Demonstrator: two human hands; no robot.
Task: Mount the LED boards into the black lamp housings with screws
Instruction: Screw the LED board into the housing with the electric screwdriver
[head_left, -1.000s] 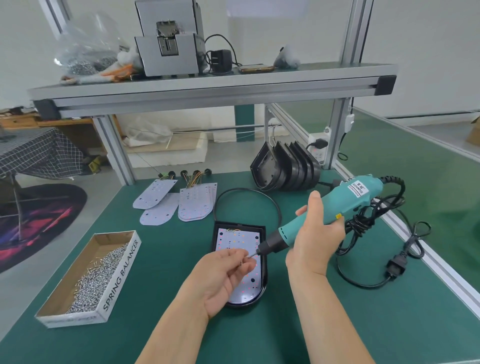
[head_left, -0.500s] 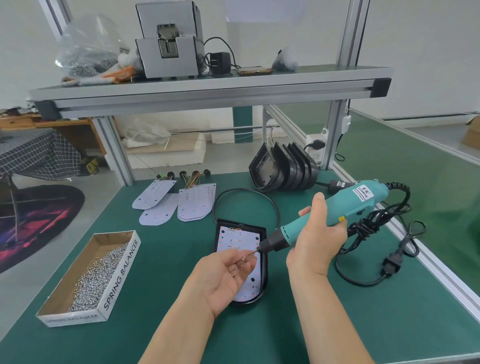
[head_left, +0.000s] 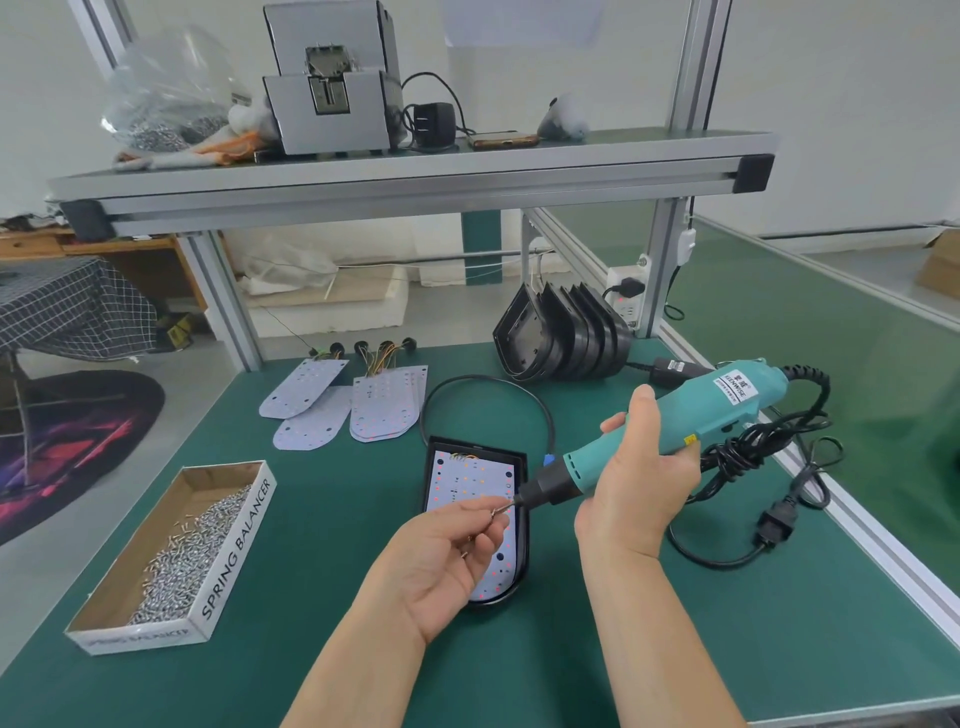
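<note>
Above the LED board (head_left: 470, 499) in its black housing (head_left: 521, 551), my left hand (head_left: 441, 561) pinches a screw (head_left: 497, 512) at the driver tip; my right hand (head_left: 636, 483) grips the teal screwdriver (head_left: 670, 426).

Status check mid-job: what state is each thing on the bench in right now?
Electric screwdriver, lifted, tilted, tip down-left.
Right hand, grips the electric screwdriver.
Left hand, pinches a screw at the screwdriver's tip.
LED board, seated in the lamp housing.
Lamp housing, flat on the table.
Spare housings, nested on edge.
Loose LED boards, flat, unmounted.
Screw box, open, holding screws.
Power plug, lying unplugged.
</note>
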